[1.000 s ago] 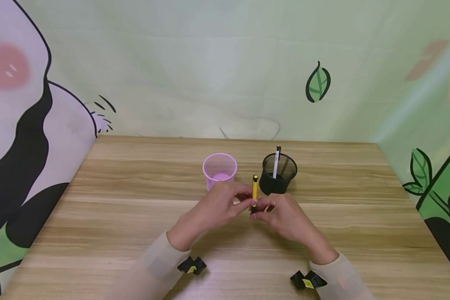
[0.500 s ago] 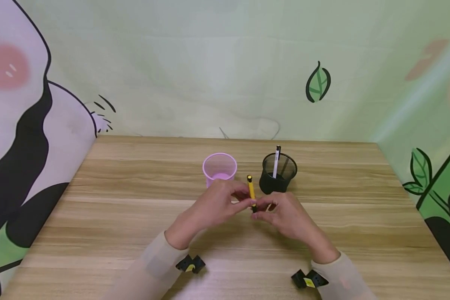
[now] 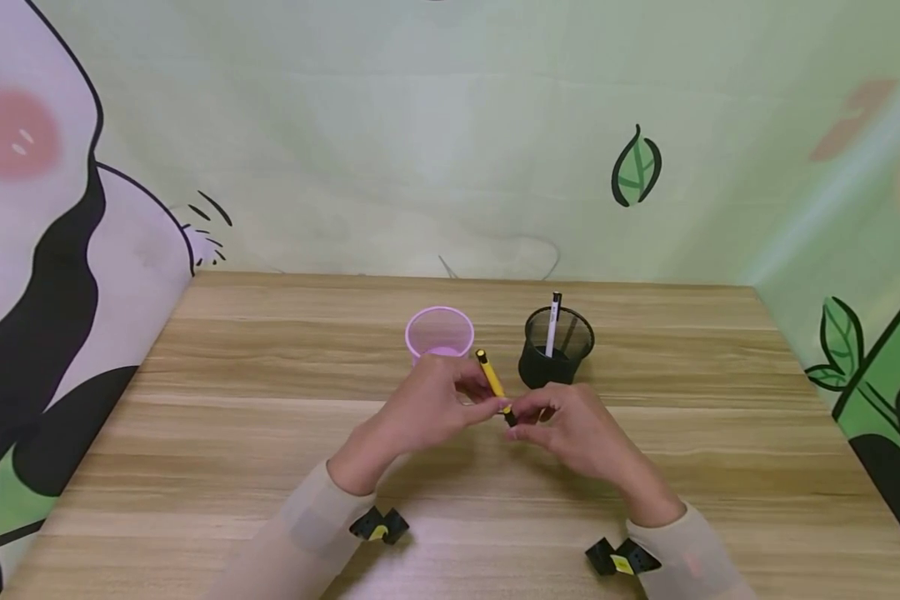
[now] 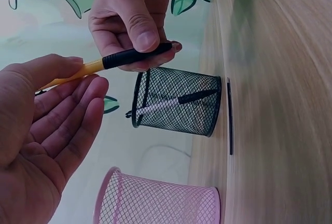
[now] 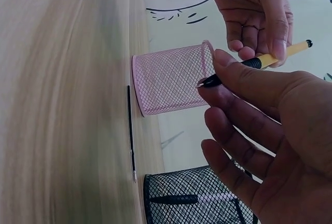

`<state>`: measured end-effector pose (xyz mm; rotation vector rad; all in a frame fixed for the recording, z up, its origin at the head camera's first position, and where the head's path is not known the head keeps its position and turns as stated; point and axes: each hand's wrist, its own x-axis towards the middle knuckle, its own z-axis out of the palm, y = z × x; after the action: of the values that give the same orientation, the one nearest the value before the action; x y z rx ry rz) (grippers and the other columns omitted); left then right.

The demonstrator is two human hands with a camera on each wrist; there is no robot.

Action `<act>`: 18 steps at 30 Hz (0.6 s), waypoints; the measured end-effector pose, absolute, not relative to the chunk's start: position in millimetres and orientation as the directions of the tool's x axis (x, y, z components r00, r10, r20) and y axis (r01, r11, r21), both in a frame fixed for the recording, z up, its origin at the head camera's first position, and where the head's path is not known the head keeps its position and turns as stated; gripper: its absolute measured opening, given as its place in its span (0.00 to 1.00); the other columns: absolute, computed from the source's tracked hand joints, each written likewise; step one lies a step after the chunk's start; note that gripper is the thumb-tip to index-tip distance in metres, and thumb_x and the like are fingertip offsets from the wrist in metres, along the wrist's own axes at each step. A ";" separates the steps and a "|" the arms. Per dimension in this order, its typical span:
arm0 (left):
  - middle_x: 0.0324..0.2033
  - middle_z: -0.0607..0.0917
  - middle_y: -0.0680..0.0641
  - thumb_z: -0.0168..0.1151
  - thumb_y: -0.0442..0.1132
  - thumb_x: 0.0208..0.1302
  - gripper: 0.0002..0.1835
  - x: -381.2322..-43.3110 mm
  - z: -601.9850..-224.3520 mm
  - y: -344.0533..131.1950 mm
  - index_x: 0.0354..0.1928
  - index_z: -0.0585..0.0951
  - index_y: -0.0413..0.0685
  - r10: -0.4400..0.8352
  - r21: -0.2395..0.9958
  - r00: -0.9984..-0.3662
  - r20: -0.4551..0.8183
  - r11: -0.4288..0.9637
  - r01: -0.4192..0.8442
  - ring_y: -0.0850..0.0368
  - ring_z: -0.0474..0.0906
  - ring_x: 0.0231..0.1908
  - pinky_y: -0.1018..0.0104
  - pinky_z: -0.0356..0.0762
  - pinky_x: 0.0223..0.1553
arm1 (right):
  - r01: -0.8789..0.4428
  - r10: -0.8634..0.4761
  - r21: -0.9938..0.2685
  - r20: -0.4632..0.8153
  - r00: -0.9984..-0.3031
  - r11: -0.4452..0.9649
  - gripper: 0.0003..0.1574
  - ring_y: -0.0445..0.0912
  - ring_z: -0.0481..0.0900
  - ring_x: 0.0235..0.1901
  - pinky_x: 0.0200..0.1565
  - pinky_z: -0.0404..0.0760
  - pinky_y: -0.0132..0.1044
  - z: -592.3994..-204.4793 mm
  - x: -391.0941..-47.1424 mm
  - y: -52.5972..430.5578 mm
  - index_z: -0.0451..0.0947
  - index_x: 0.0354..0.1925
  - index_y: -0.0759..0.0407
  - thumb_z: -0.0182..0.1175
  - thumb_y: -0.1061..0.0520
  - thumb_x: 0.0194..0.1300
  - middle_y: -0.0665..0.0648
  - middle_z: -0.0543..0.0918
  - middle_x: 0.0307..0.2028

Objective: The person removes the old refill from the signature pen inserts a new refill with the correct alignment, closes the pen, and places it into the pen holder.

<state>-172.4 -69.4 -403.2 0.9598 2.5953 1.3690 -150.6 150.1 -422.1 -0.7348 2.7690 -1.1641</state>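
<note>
A yellow pen with a black grip section is held between both hands, leaning with its top end to the left. The left hand pinches its yellow barrel between thumb and fingers. At the black front section, the right hand pinches with thumb and forefinger. A fine point sticks out of the pen's tip in the right wrist view. On the wooden table below lies a thin black pen refill, seen in both wrist views but hidden by the hands in the head view.
Behind the left hand stands a pink mesh pen cup. A black mesh pen cup is to its right, with a white and black pen standing in it. A printed backdrop rises behind the table.
The yellow pen has tipped from nearly upright to leaning left, its top end swinging left. Both hands keep hold of it and have shifted only slightly.
</note>
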 end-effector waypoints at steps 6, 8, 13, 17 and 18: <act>0.26 0.85 0.61 0.70 0.46 0.57 0.05 -174.4 -403.8 -71.1 0.31 0.84 0.56 0.533 0.784 -0.816 0.223 0.399 0.475 0.71 0.81 0.29 0.69 0.81 0.36 | -0.423 -0.463 -0.687 0.140 -0.875 0.591 0.08 0.36 0.78 0.32 0.37 0.81 0.42 -423.5 -150.3 150.7 0.86 0.34 0.49 0.73 0.54 0.53 0.38 0.82 0.28; 0.26 0.85 0.61 0.71 0.47 0.57 0.06 -174.6 -403.3 -72.0 0.30 0.84 0.56 0.518 0.798 -0.827 0.219 0.393 0.457 0.70 0.81 0.30 0.65 0.82 0.37 | -0.420 -0.462 -0.689 0.138 -0.876 0.591 0.07 0.35 0.78 0.31 0.37 0.82 0.42 -423.8 -150.3 151.0 0.86 0.33 0.49 0.73 0.53 0.52 0.38 0.82 0.27; 0.27 0.85 0.61 0.72 0.45 0.56 0.07 -175.0 -401.8 -74.7 0.32 0.82 0.56 0.482 0.823 -0.846 0.227 0.369 0.432 0.70 0.82 0.30 0.66 0.83 0.38 | -0.413 -0.461 -0.687 0.127 -0.878 0.597 0.08 0.35 0.79 0.30 0.36 0.81 0.38 -423.3 -150.7 151.7 0.86 0.32 0.49 0.73 0.51 0.52 0.38 0.82 0.27; 0.27 0.86 0.59 0.73 0.43 0.54 0.10 -176.0 -400.5 -76.2 0.35 0.80 0.54 0.480 0.825 -0.840 0.254 0.345 0.447 0.69 0.83 0.30 0.69 0.82 0.36 | -0.411 -0.465 -0.680 0.115 -0.878 0.607 0.09 0.34 0.79 0.30 0.35 0.79 0.32 -422.6 -151.1 152.9 0.86 0.33 0.49 0.73 0.50 0.52 0.38 0.82 0.26; 0.27 0.86 0.59 0.74 0.43 0.54 0.11 -176.3 -400.1 -76.7 0.36 0.80 0.54 0.476 0.823 -0.840 0.259 0.347 0.451 0.69 0.83 0.30 0.70 0.82 0.35 | -0.410 -0.466 -0.679 0.112 -0.878 0.609 0.09 0.34 0.79 0.30 0.34 0.79 0.31 -422.6 -151.1 153.3 0.86 0.33 0.48 0.73 0.50 0.52 0.38 0.82 0.26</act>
<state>-176.3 -76.7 -400.1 0.8801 2.5568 1.5481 -151.1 153.3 -422.6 -0.7491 2.7494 -1.1301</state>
